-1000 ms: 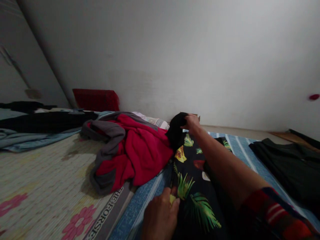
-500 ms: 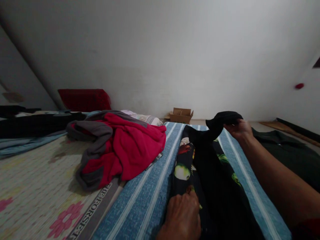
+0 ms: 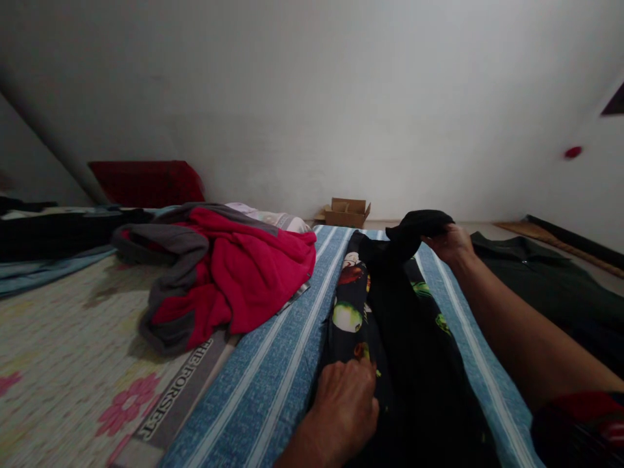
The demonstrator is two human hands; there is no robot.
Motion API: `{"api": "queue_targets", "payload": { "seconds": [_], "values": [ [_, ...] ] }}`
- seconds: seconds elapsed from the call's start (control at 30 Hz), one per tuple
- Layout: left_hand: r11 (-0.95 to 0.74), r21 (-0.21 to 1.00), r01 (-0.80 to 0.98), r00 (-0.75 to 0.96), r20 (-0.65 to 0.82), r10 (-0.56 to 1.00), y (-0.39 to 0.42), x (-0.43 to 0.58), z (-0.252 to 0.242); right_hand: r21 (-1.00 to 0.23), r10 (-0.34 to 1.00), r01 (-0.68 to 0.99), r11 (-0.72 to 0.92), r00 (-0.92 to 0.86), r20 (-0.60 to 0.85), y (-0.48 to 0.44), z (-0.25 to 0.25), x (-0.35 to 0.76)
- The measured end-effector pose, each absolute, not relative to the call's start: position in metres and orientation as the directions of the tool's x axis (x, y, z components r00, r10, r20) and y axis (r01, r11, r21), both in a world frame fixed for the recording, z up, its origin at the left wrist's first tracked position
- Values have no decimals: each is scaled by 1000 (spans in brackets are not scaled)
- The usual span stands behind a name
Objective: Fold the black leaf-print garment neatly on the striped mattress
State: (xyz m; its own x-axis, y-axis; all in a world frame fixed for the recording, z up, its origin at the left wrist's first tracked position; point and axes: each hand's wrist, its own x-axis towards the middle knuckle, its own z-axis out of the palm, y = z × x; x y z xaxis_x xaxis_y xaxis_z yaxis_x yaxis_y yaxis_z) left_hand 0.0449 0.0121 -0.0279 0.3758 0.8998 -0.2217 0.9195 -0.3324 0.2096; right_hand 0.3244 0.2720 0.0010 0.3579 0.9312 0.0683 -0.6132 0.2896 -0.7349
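A black garment [image 3: 409,338] printed with fruit and leaf shapes lies lengthwise on the blue striped sheet [image 3: 287,344]. Its plain black side faces up in the middle, with printed strips along both edges. My left hand [image 3: 346,403] is closed on the printed left edge near the bottom; the fingertips are hidden beneath it. At the far end, my right hand [image 3: 448,244] pinches a black flap of the same garment, lifted above the sheet. Whether that flap is a sleeve I cannot tell.
To the left, a crumpled pink and grey garment [image 3: 263,273] lies across the floral mattress [image 3: 92,338]. Dark and light blue clothes [image 3: 68,237] are further left. A dark green garment [image 3: 541,273] lies right. Behind are a cardboard box [image 3: 347,212], a red case-like object [image 3: 146,182] and the wall.
The view has shifted slightly, so everything sits a little further left and higher. Both hands keep their grip on the black garment, and the flap stays raised.
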Motion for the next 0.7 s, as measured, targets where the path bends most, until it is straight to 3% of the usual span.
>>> {"api": "queue_targets", "payload": {
  "seconds": [0.2,0.43,0.57,0.7],
  "values": [
    [-370,178,912,406,-248,880,2,43,-22,-763,919,-622,175,381,-99,255,-29,331],
    [-351,170,921,388,-314,866,3,40,-17,-785,932,-589,191,361,-44,250,-18,336],
    [-289,232,929,353,-321,879,5,38,-8,-809,926,-561,176,372,-57,241,-26,337],
    [-281,243,929,319,-137,938,20,39,1,-836,902,-537,117,409,-137,230,-42,339]
  ]
}}
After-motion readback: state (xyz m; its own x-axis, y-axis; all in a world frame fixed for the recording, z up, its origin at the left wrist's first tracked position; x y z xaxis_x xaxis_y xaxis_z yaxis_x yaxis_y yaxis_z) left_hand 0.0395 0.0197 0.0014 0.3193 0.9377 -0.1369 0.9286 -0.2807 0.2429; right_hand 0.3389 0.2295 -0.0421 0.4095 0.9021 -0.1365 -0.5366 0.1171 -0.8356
